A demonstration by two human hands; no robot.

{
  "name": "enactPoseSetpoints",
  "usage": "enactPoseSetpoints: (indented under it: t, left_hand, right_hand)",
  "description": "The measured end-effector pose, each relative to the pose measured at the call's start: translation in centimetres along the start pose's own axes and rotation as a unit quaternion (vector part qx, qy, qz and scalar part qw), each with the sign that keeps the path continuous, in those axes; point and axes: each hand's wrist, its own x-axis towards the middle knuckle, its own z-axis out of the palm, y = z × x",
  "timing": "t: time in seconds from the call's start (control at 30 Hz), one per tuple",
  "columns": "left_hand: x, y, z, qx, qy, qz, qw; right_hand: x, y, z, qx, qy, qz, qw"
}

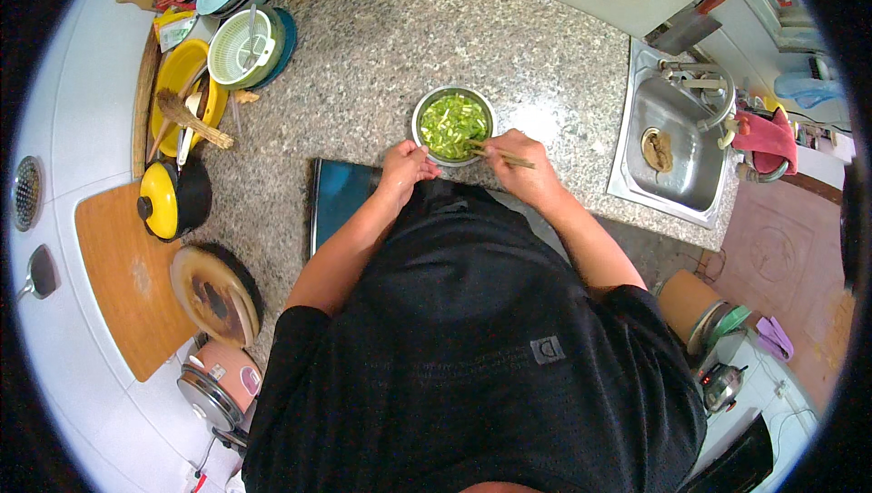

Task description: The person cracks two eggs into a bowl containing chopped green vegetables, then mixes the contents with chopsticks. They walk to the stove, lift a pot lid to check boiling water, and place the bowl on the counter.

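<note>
A round stainless steel bowl (417, 126) stands on the speckled stone counter near its front edge, right before me. Chopped green vegetable (452, 124) with paler pieces fills much of it. My left hand (407, 166) has its fingers and thumb at the bowl's lower left rim, gripping or steadying it. Wooden chopsticks (512, 158) are held in my right hand (521, 161), to the right of the bowl. Their tips reach over the rim into the greens.
On the right, a steel sink (688, 152) with a curved faucet is set into the counter (354, 50). A green-and-white colander (235, 50), a yellow basin (178, 64) and a black pot with a yellow lid (163, 200) line the left side. A cleaver (687, 33) hangs behind the sink.
</note>
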Motion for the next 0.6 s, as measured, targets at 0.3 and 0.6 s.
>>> enactPoseSetpoints:
  t: [0.3,0.6]
  left_hand:
    - [-0.4,-0.3,0.6,-0.007,0.008,-0.003,1.0]
    - [-0.5,-0.5,1.2,-0.035,0.008,0.008,0.999]
  right_hand:
    - [2.2,0.4,2.8,0.072,-0.002,-0.077,0.994]
    - [-1.5,4.3,-2.8,0.371,0.071,0.254,0.89]
